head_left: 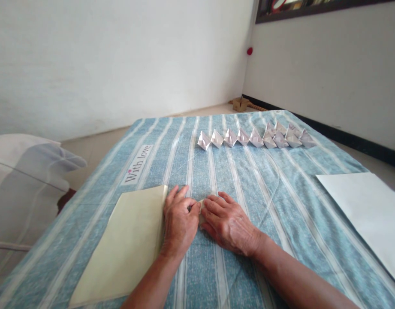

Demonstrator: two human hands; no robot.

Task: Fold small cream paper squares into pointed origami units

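My left hand (178, 219) and my right hand (225, 221) lie side by side on a blue striped cloth (248, 180). Between them they press down a small folded piece of paper (201, 205), of which only a sliver shows. The fingers of both hands are bent and pressed onto it. My left hand also rests beside the edge of a pale yellow sheet (126, 244). A row of several folded white paper boats (255, 138) stands farther back on the cloth.
A large white sheet (367, 210) lies at the right edge of the cloth. A label reading "With love" (137, 164) is on the cloth. White netting (26, 184) sits at the left. A small cardboard box (240, 103) stands on the floor by the wall corner.
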